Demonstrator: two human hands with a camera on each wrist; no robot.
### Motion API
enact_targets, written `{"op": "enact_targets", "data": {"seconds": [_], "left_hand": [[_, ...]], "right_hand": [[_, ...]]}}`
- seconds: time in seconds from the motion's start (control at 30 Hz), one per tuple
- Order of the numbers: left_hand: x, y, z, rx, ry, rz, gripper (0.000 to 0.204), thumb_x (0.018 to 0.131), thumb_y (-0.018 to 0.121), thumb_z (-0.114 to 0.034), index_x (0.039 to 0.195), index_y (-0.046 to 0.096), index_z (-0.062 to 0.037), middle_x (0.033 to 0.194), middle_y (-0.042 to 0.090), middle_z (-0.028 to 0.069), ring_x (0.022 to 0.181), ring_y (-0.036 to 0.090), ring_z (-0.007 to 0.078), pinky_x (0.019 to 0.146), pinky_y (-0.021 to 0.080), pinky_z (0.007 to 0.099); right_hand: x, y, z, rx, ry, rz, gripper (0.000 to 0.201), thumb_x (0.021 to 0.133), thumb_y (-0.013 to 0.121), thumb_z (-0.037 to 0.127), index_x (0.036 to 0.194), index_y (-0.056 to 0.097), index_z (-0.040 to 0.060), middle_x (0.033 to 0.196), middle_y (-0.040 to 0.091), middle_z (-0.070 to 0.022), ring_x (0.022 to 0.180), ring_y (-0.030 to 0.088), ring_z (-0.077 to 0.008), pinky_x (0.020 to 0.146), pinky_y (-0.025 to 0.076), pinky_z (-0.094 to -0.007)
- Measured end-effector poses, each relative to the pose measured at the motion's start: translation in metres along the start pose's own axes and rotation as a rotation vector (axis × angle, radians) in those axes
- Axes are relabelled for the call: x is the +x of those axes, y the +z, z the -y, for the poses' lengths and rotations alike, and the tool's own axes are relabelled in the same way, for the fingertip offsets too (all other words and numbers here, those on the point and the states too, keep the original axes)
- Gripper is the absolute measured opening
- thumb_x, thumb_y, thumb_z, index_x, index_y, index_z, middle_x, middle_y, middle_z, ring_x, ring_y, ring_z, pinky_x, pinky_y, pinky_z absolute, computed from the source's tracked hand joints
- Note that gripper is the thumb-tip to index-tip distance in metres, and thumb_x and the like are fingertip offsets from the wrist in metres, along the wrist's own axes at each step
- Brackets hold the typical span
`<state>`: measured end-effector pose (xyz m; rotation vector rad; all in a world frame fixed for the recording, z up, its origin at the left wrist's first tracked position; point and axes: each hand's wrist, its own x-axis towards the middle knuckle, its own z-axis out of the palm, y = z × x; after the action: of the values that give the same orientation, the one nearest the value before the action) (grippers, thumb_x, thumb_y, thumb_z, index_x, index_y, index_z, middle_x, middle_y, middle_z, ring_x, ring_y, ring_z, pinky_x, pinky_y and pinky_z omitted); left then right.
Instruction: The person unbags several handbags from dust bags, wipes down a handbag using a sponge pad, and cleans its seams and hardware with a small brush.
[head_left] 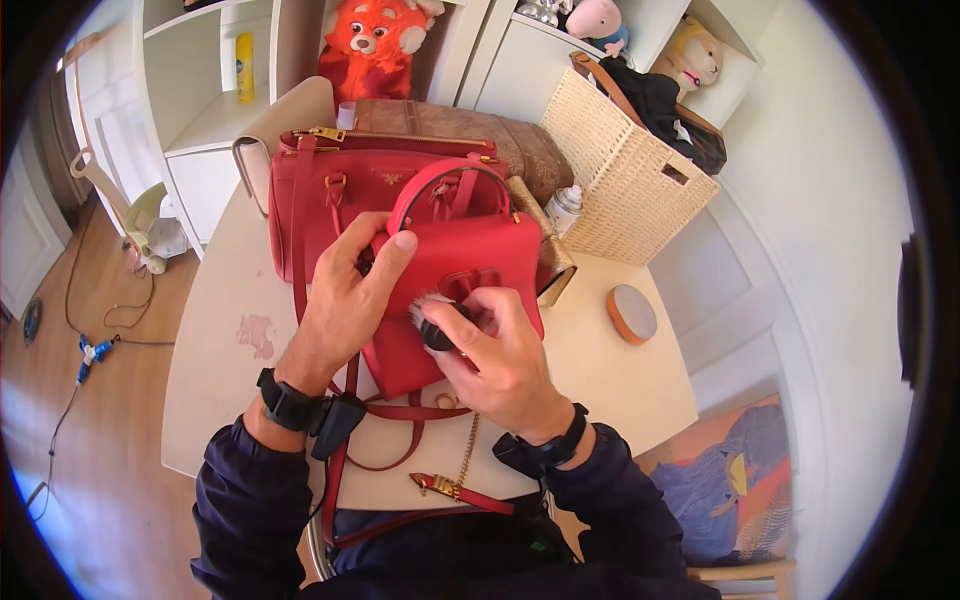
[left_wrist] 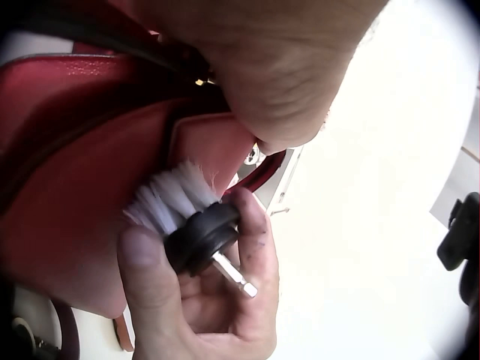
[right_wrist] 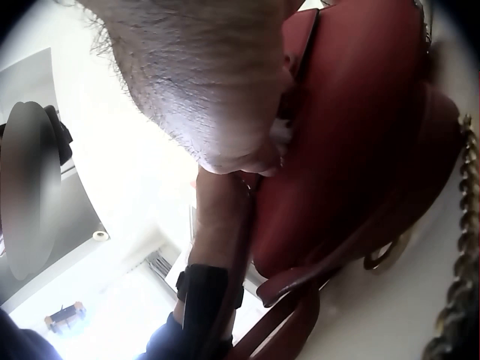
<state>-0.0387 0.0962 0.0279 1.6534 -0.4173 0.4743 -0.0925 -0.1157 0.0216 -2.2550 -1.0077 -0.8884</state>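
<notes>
My left hand (head_left: pixel 345 295) grips a small red handbag (head_left: pixel 480 245) at its upper left corner, thumb on the front beside the base of the arched handle (head_left: pixel 460 165). Between the fingers and thumb of my right hand (head_left: pixel 510 365) is a round drill brush (left_wrist: pixel 202 236) with a black base, white bristles and a bare hex shank. Its bristles lie right at the bag's front, just below the bow. In the right wrist view the red bag (right_wrist: pixel 345 142) fills the middle, and the brush is hidden behind the hand.
Behind stand a larger red handbag (head_left: pixel 300 205), a brown patterned bag (head_left: pixel 520 140) and a wicker basket (head_left: pixel 620 170). A spray bottle (head_left: pixel 565 208) and a gold clutch (head_left: pixel 553 265) are close by. A round orange-sided pad (head_left: pixel 631 315) lies right; a buckled strap (head_left: pixel 470 495) lies in front.
</notes>
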Motion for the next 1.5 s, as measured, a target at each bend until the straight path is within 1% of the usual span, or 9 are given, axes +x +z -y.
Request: {"op": "enact_targets", "data": {"seconds": [0.47, 0.67, 0.9, 0.93, 0.97, 1.07, 1.33, 1.4, 1.5], "left_hand": [[-0.003, 0.003, -0.001, 0.024, -0.083, 0.006, 0.041, 0.111, 0.07, -0.034, 0.129, 0.07, 0.0022, 0.08, 0.057, -0.0002, 0.073, 0.048, 0.0072, 0.064, 0.043, 0.0285], [-0.003, 0.003, 0.0, 0.015, -0.072, -0.002, 0.042, 0.11, 0.07, -0.034, 0.13, 0.069, 0.0025, 0.079, 0.055, -0.0006, 0.072, 0.047, 0.0074, 0.062, 0.042, 0.0292], [-0.003, 0.003, 0.006, 0.064, -0.043, -0.018, 0.042, 0.11, 0.07, -0.035, 0.129, 0.069, 0.0027, 0.078, 0.055, 0.0006, 0.071, 0.047, 0.0084, 0.063, 0.043, 0.0297], [-0.003, 0.002, 0.001, 0.07, -0.086, 0.008, 0.04, 0.112, 0.068, -0.033, 0.13, 0.069, 0.0028, 0.088, 0.061, 0.0021, 0.083, 0.052, 0.009, 0.075, 0.047, 0.0289], [-0.003, 0.001, -0.002, 0.077, -0.128, 0.031, 0.038, 0.114, 0.065, -0.031, 0.13, 0.069, 0.0029, 0.098, 0.068, 0.0035, 0.094, 0.057, 0.0096, 0.087, 0.051, 0.0281], [-0.002, 0.001, 0.002, 0.085, -0.095, 0.019, 0.038, 0.114, 0.065, -0.031, 0.13, 0.069, 0.0031, 0.096, 0.067, 0.0031, 0.092, 0.057, 0.0092, 0.084, 0.05, 0.028], [-0.002, 0.0, -0.001, 0.085, -0.139, 0.036, 0.04, 0.114, 0.066, -0.033, 0.13, 0.068, 0.0031, 0.092, 0.062, 0.0009, 0.089, 0.053, 0.008, 0.08, 0.048, 0.0273], [-0.003, 0.002, 0.001, 0.081, -0.127, 0.038, 0.04, 0.113, 0.066, -0.034, 0.13, 0.068, 0.0031, 0.092, 0.061, 0.0005, 0.088, 0.052, 0.0079, 0.079, 0.047, 0.0272], [-0.003, 0.003, 0.002, 0.064, -0.04, -0.022, 0.041, 0.11, 0.07, -0.034, 0.129, 0.069, 0.0022, 0.078, 0.054, -0.0003, 0.071, 0.046, 0.0076, 0.062, 0.041, 0.0291]], "right_hand": [[-0.011, -0.025, -0.011, -0.072, 0.144, -0.046, 0.058, 0.082, 0.089, 0.002, 0.137, 0.073, 0.0124, 0.112, 0.059, -0.0143, 0.088, 0.066, -0.028, 0.077, 0.058, -0.0369], [-0.024, -0.036, -0.027, -0.091, 0.422, -0.178, 0.056, 0.083, 0.088, 0.001, 0.137, 0.072, 0.0049, 0.116, 0.06, -0.0177, 0.101, 0.067, -0.0315, 0.089, 0.057, -0.0397], [-0.009, -0.012, 0.015, -0.015, 0.012, 0.007, 0.062, 0.08, 0.091, 0.004, 0.138, 0.073, 0.0115, 0.116, 0.062, -0.0138, 0.095, 0.069, -0.0294, 0.077, 0.061, -0.0383], [-0.007, -0.007, 0.016, 0.037, -0.06, 0.101, 0.063, 0.079, 0.091, 0.005, 0.138, 0.073, 0.0125, 0.116, 0.063, -0.0131, 0.094, 0.069, -0.0295, 0.077, 0.06, -0.0379], [-0.005, -0.003, 0.016, 0.032, -0.057, 0.097, 0.063, 0.079, 0.091, 0.005, 0.138, 0.073, 0.0125, 0.116, 0.063, -0.0131, 0.094, 0.069, -0.0295, 0.077, 0.06, -0.0379], [-0.001, 0.001, 0.011, 0.104, -0.037, 0.07, 0.063, 0.078, 0.091, 0.006, 0.138, 0.073, 0.0135, 0.113, 0.062, -0.0131, 0.09, 0.068, -0.0299, 0.074, 0.06, -0.0385], [-0.022, -0.035, -0.029, -0.086, 0.191, -0.024, 0.055, 0.083, 0.09, 0.007, 0.136, 0.074, 0.011, 0.107, 0.06, -0.0135, 0.089, 0.066, -0.0281, 0.074, 0.057, -0.0358], [-0.028, -0.042, -0.039, -0.057, 0.451, -0.125, 0.055, 0.084, 0.09, 0.006, 0.136, 0.073, 0.01, 0.107, 0.061, -0.0121, 0.089, 0.065, -0.0254, 0.075, 0.056, -0.0338], [-0.025, -0.042, -0.039, 0.007, 0.425, -0.215, 0.055, 0.084, 0.091, 0.006, 0.136, 0.073, 0.0061, 0.11, 0.063, -0.0118, 0.095, 0.063, -0.0242, 0.08, 0.055, -0.0348]]}}
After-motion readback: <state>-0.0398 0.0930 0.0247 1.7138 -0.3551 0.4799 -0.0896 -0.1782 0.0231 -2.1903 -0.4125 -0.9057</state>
